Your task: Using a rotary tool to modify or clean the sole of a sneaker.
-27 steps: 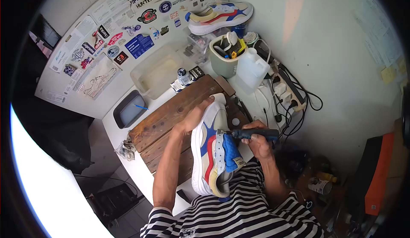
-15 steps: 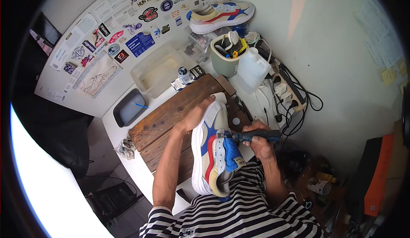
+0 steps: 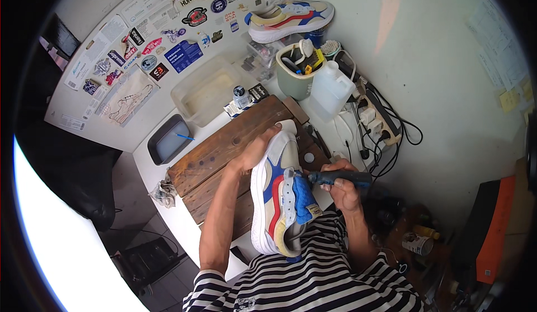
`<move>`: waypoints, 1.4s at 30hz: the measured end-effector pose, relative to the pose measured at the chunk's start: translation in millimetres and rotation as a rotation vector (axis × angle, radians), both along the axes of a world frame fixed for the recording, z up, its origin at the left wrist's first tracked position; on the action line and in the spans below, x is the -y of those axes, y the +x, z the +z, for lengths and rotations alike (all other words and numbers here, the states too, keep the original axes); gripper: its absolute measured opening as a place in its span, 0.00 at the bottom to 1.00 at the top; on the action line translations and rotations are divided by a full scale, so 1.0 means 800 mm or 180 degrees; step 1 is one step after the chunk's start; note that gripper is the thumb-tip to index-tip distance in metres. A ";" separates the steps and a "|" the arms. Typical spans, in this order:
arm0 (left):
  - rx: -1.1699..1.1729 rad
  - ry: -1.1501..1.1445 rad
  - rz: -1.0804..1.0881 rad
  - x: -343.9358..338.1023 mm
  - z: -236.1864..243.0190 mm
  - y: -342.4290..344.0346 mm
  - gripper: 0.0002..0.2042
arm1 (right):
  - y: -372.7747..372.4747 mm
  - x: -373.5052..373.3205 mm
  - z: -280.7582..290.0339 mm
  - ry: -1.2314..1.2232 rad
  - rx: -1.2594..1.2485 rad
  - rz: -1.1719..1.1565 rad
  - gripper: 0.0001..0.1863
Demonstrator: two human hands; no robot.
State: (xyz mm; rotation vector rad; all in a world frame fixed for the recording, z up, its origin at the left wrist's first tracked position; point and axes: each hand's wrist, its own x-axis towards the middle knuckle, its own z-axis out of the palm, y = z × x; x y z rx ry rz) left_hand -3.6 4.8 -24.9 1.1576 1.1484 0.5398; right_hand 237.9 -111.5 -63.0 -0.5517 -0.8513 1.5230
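The step in hand looks like detail work on the side of a sneaker with a powered hand tool. The left hand wraps the toe end, fingers closed over the upper and sole edge, bracing the shoe toe-away against the wooden board on the white worktop. The right hand has its fingers closed around the dark, pen-like body of the tool, whose tip points at the blue panel by the laces; whether the tip actually touches the shoe is hard to tell from this angle.

The next move, as I judge it, calls for a steady left-hand brace and small, light passes of the tip along the panel, with the cord kept out of the way.

The sneaker is white and cream with blue and red side panels, a thick pale sole and a blue tongue or stuffing showing at the opening. It lies tilted on its side, heel towards the striped shirt.

Its mate sits on top of things at the back, near a green tub of brushes, a translucent jug and a power strip.
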 end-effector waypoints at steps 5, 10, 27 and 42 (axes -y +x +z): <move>0.0072 -0.0174 -0.0010 0.004 0.010 0.001 0.30 | 0.004 0.006 -0.007 -0.0017 -0.0015 -0.0137 0.17; 0.0141 -0.0209 -0.0224 -0.001 0.003 -0.005 0.32 | 0.001 0.008 0.004 -0.0100 0.0178 -0.0156 0.16; -0.0242 0.0525 -0.0183 0.007 -0.003 -0.002 0.32 | 0.006 0.006 0.004 0.0185 0.0109 0.0124 0.17; -0.0997 0.0782 -0.0307 0.019 -0.023 -0.018 0.18 | 0.012 0.005 -0.014 -0.0198 -0.0219 -0.0068 0.20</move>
